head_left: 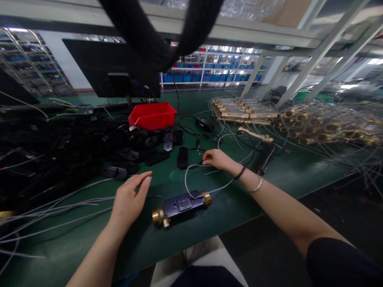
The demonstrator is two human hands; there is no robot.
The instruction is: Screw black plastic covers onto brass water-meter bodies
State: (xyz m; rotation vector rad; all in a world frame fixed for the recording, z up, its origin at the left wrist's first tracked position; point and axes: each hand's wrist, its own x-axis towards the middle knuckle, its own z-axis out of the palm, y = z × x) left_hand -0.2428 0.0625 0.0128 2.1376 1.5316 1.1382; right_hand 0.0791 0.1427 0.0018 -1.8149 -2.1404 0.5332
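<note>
A brass flow-meter body with a dark rectangular housing lies on the green table in front of me. A grey cable leaves its top and loops past my right hand. That hand is closed at the fingertips, low over the table beside several tiny screw-like bits; what it pinches is hidden. My left hand hovers left of the meter body, thumb and forefinger pinched together. Anything between them is too small to make out. A black block-shaped part lies left of my right hand.
A red bin stands behind a heap of black housings. A black-handled tool lies right of my right wrist. Brass bodies with wires are stacked at right. Loose grey cables stretch across the left side.
</note>
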